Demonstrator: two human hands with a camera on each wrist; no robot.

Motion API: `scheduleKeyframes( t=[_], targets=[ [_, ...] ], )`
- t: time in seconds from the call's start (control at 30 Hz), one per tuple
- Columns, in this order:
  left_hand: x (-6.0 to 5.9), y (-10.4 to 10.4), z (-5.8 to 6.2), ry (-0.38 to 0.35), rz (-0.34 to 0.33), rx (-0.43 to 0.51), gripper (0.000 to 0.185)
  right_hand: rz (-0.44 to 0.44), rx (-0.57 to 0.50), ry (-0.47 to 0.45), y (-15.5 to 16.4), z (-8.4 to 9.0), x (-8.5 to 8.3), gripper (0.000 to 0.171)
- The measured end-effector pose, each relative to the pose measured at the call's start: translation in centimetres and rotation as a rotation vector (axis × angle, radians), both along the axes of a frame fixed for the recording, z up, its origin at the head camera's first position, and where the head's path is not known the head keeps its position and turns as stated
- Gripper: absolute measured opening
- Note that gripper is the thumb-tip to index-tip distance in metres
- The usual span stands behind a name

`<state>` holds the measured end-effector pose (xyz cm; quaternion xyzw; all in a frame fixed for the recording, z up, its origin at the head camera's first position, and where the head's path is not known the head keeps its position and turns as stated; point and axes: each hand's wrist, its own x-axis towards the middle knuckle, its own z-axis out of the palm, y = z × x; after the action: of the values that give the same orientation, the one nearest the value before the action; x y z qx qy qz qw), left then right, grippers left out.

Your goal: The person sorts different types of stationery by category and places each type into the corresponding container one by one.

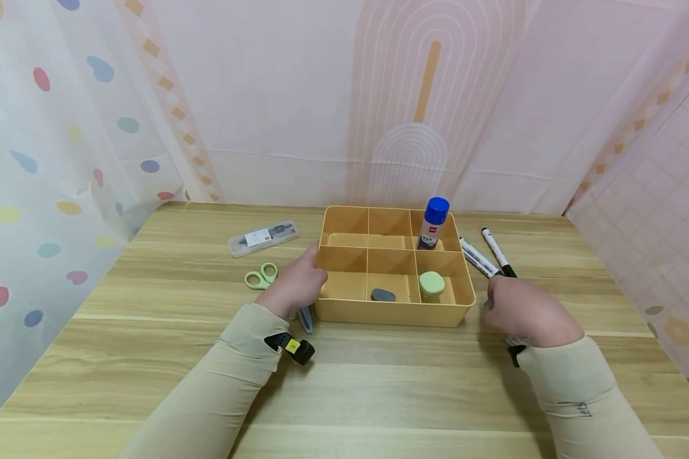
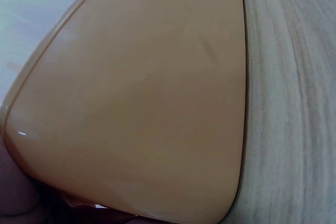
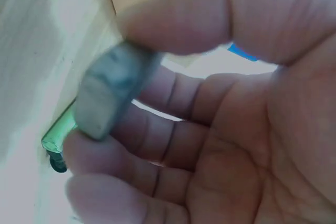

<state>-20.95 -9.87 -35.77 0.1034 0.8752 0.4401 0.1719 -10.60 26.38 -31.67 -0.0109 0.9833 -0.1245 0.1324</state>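
Your right hand (image 1: 531,312) is pinching the grey block (image 3: 107,90) between thumb (image 3: 181,17) and fingers (image 3: 97,153), just right of the organizer (image 1: 390,312); looks light, firm, perhaps slightly rubbery, so hold its sides. Your left hand (image 1: 295,280) grips the organizer's left wall.

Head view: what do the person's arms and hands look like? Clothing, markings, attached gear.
Left hand and right hand are ungloved. Left sleeve and right sleeve are long, beige; the right has small dark lettering. Left wrist: black device with yellow label. Right: black piece partly hidden by the cuff.
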Motion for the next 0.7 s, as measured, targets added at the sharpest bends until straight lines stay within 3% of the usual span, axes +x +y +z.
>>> scheduleKeyframes(
  t=[0.37, 0.7],
  targets=[
    [0.2, -0.1, 0.2, -0.004, 0.003, -0.006, 0.067, -0.133, -0.055, 0.053, 0.5, 1.0, 0.3, 0.019],
    [0.2, -0.1, 0.1, -0.009, 0.007, 0.008, 0.067, -0.201, -0.094, 0.271, 1.1, 2.1, 0.0, 0.022]
  ],
)
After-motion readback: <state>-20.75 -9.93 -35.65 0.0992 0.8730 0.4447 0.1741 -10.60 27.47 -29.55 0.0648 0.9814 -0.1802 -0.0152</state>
